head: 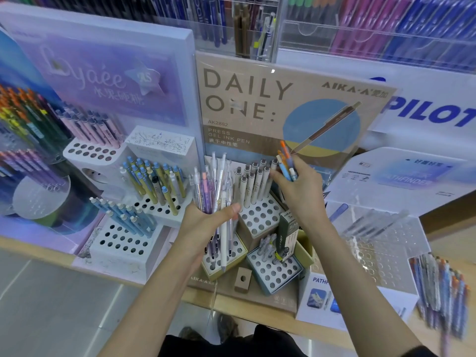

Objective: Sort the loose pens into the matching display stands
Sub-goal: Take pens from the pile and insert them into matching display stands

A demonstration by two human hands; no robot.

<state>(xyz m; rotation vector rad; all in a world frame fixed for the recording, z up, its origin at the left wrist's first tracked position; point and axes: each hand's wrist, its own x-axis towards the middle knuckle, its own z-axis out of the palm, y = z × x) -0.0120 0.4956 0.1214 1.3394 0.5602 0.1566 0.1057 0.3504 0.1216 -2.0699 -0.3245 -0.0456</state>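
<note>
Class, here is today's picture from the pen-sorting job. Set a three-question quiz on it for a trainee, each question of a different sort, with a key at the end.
1. True or false: the left hand grips a bundle of clear pens.
2. Multiple choice: which colours show on the small bunch of pens held in the right hand? A) orange and blue B) black and gold C) red and green
3. Fill in the gap: the big sign behind both hands reads "DAILY ____".

Key: 1 true; 2 A; 3 ONE.
</note>
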